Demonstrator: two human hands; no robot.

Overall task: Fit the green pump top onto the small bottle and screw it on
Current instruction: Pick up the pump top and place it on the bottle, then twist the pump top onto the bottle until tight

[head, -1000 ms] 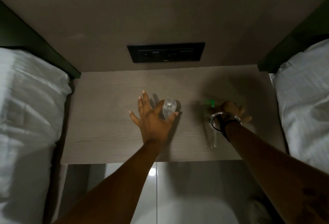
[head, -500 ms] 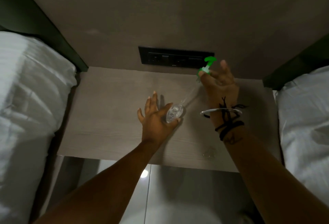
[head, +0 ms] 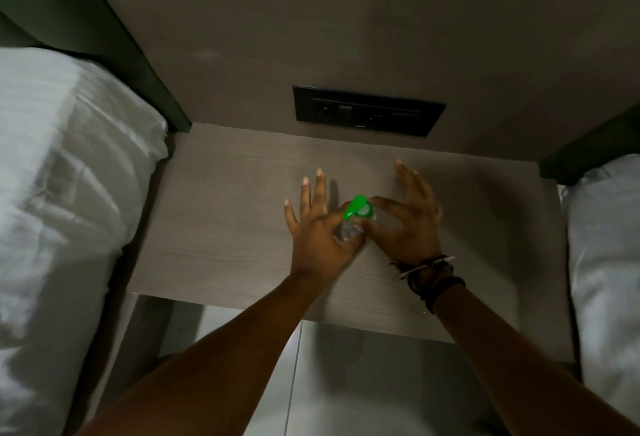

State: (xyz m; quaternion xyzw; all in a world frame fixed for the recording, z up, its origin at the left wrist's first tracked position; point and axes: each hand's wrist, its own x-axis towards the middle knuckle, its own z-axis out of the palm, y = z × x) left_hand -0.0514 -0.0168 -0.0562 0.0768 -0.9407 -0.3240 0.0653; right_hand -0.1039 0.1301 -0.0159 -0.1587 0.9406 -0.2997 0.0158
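A small clear bottle (head: pixel 346 232) stands on the wooden bedside table (head: pixel 225 227), near its middle. The green pump top (head: pixel 357 207) sits on the bottle's neck, nozzle pointing toward me and left. My left hand (head: pixel 317 227) grips the bottle's side with thumb and forefinger, its other fingers spread. My right hand (head: pixel 407 224) pinches the pump top's collar between thumb and forefinger, the remaining fingers raised. Most of the bottle is hidden by both hands.
A black socket panel (head: pixel 367 110) is set in the wall behind the table. White bedding lies close on the left (head: pixel 62 193) and right (head: pixel 609 245). A glossy tiled floor (head: pixel 346 383) shows below the table's front edge.
My right hand has brought the green pump top down from near the socket panel and set it on the bottle. My left hand has kept its hold on the bottle.
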